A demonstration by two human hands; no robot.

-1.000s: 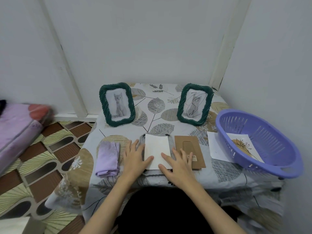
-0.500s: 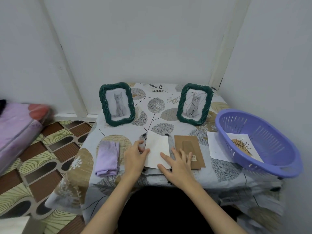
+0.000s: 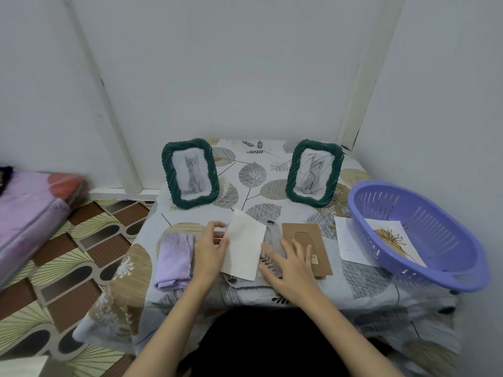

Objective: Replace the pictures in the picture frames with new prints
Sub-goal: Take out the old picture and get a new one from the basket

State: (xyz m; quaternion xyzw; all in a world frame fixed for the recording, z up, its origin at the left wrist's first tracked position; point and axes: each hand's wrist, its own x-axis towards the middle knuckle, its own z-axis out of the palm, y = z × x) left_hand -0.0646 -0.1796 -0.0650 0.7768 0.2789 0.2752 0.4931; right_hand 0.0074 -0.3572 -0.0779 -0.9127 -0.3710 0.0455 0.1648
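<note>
Head view: the left hand pinches the left edge of the white print, grip pressed on the sheet, which tilts up off the tabletop. The right hand, fingers spread, hovers just right of the print, over the brown backing board.

I see two green frames upright: cat frame far-left of backing board | scribbled-cat frame directly behind it | white print tilted, lifted, just left | basket print right.
</note>
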